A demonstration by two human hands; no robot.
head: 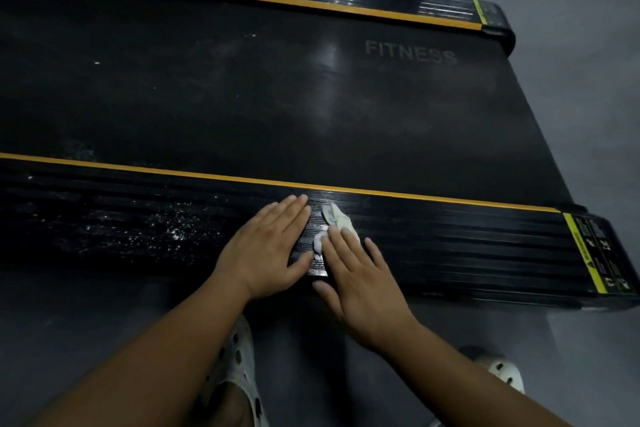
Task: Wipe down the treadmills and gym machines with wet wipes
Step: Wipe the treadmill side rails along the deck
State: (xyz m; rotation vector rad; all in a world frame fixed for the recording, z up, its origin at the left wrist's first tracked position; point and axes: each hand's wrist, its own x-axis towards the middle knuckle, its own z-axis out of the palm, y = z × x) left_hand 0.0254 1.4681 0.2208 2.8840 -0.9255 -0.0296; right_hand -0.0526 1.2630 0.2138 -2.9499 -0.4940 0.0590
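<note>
Above pale perforated foam clogs (238,362) on the grey floor (86,322), both bare forearms reach forward to the black ribbed side rail (467,246) of the treadmill. The left hand (268,246) lies flat on the rail, fingers straight and together, gripping nothing. Just beside it the right hand (360,284) presses its straight fingers down on a crumpled white wet wipe (337,218), which pokes out beyond the fingertips. Past a thin yellow stripe (415,197) lies the dusty black running belt (242,97) printed FITNESS.
</note>
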